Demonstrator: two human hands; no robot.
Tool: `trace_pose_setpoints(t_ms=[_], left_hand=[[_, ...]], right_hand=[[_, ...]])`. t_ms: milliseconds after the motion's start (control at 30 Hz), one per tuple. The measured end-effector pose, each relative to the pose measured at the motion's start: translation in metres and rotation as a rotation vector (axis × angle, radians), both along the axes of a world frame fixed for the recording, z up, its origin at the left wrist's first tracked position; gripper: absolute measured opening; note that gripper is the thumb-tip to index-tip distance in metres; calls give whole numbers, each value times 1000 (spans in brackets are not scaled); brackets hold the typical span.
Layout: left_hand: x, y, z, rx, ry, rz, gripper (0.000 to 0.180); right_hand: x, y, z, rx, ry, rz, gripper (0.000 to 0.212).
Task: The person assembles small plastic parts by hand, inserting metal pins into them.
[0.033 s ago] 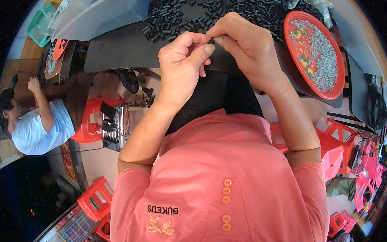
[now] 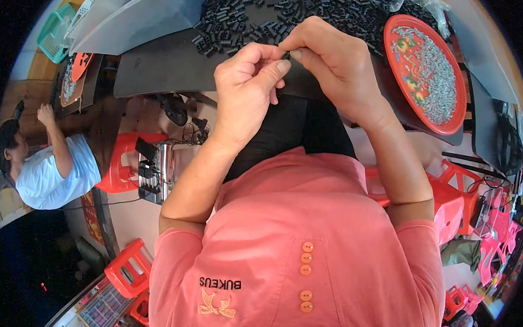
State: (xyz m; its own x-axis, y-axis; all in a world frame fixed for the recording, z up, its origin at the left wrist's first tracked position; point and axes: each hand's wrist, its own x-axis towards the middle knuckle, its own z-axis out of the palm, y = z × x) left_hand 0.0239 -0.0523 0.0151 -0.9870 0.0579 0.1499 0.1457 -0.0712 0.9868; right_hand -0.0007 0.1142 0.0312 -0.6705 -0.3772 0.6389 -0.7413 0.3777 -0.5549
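My left hand (image 2: pixel 248 86) pinches a small black plastic part (image 2: pixel 286 56) between thumb and forefinger, with its other fingers curled behind. Right against it, my right hand (image 2: pixel 334 60) is closed in a pinch, its fingertips meeting at the top of that part. Whatever sits in the right fingertips is too small and covered to make out. Beyond both hands, a heap of similar black plastic parts (image 2: pixel 228 29) is spread over the dark tabletop (image 2: pixel 154 72). To the right lies a red tray (image 2: pixel 391 55) with a mass of small silvery metal pieces (image 2: pixel 437 79) on it.
A translucent panel (image 2: pixel 135 24) rises at the far left, near a green basket (image 2: pixel 52 35). Clear plastic bags (image 2: pixel 429 5) lie behind the tray. At the left, another person (image 2: pixel 57 170) in light blue sits at a table. Red stools (image 2: pixel 130 269) stand on the floor.
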Motion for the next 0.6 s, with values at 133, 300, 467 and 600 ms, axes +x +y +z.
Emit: trace_pose_setpoints(t_ms=[133, 300, 467, 600], left_hand=[[-1, -3, -2, -41, 9, -6, 8], [0, -4, -1, -18, -16, -7, 7], [-2, -7, -2, 78, -98, -35, 6], [0, -8, 0, 111, -151, -47, 6]], right_hand=[[0, -1, 1, 8, 10, 17, 13], [-1, -3, -2, -7, 47, 8, 14], [0, -5, 1, -4, 48, 38, 17], [-2, -7, 0, -43, 107, 68, 21]])
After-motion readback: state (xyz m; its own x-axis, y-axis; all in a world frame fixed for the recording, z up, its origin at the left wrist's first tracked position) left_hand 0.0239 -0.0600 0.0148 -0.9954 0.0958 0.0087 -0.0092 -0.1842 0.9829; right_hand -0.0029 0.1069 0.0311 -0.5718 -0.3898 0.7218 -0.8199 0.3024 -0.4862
